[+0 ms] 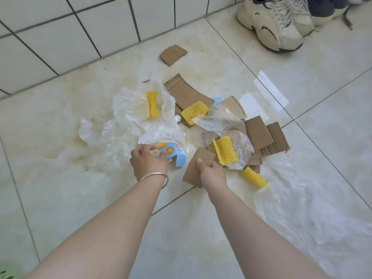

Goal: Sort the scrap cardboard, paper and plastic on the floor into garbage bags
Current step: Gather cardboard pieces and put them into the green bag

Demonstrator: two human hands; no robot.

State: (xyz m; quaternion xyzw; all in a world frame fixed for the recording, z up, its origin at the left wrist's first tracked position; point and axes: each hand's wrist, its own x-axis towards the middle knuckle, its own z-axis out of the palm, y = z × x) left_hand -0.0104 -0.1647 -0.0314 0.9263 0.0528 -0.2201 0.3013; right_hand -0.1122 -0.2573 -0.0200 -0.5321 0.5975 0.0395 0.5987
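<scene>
Floor (201, 228): tiled, scrap scattered.
Right hand (212, 171): grip pinching cardboard piece (196, 168).
Left hand (148, 161): grip curled on blue carton scrap (173, 153).
Advice: lift clear, keep cardboard apart from plastic film (128, 109).

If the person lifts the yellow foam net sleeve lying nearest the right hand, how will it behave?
The yellow foam net sleeve is probably very light, since it is open mesh foam. It looks soft, so it would likely squash under the fingers rather than stay stiff. Its tube-like shape might let it roll a little if pushed sideways on the smooth floor tile.
</scene>
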